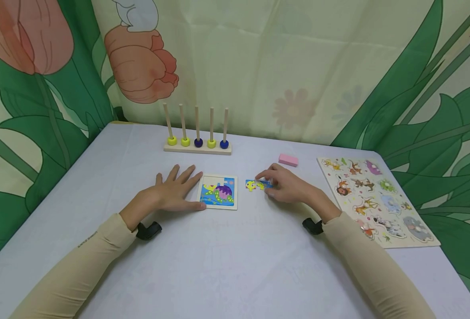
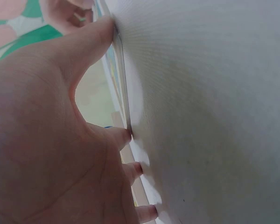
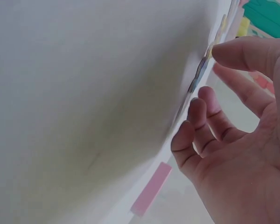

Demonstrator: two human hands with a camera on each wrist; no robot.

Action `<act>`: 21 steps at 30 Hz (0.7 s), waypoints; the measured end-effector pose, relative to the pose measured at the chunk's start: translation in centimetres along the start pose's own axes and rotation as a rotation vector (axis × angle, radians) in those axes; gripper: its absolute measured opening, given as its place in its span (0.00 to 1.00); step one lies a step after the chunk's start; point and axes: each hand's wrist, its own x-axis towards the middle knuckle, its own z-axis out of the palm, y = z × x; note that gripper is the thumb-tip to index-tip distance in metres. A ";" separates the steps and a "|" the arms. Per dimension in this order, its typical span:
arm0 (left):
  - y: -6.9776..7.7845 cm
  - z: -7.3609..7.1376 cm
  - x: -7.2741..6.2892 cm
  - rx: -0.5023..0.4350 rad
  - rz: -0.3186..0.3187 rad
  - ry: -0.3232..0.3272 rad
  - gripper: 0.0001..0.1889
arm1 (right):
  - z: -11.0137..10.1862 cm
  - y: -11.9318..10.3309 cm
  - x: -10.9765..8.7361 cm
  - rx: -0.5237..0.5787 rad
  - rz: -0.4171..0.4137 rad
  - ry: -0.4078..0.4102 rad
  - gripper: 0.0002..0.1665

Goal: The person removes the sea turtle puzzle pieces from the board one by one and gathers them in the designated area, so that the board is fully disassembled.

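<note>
My left hand lies with fingers spread at the left side of a small square puzzle board. Its thumb and index finger touch the board's pale frame; the left wrist view shows the thumb on that edge. On the board is a partly filled dinosaur picture with a purple eggshell. Right of the board, my right hand pinches a puzzle piece of a yellow and blue picture, lying low at the table. In the right wrist view the thumb touches the piece's edge; the hand hides part of it.
A peg stand with yellow and dark blue beads stands at the back. A pink block lies beyond my right hand. At the right is a large animal knob puzzle, partly behind my right forearm. A printed curtain hangs behind the white table.
</note>
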 end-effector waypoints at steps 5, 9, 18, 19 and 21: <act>-0.1 0.0 0.0 0.001 -0.004 -0.004 0.57 | 0.3 -0.9 0.6 0.013 -0.044 0.031 0.23; -0.1 0.1 0.1 0.003 -0.004 -0.005 0.57 | 0.6 -1.8 1.2 0.035 -0.077 0.025 0.22; 0.0 0.0 0.1 0.001 -0.006 0.000 0.57 | 1.5 -4.4 2.8 0.030 -0.102 -0.013 0.21; 0.0 0.0 0.1 0.000 -0.006 -0.001 0.57 | 1.6 -4.6 3.0 0.028 -0.104 -0.017 0.21; 0.0 0.0 0.1 -0.001 -0.006 -0.003 0.57 | 1.8 -5.0 3.3 0.028 -0.102 -0.027 0.21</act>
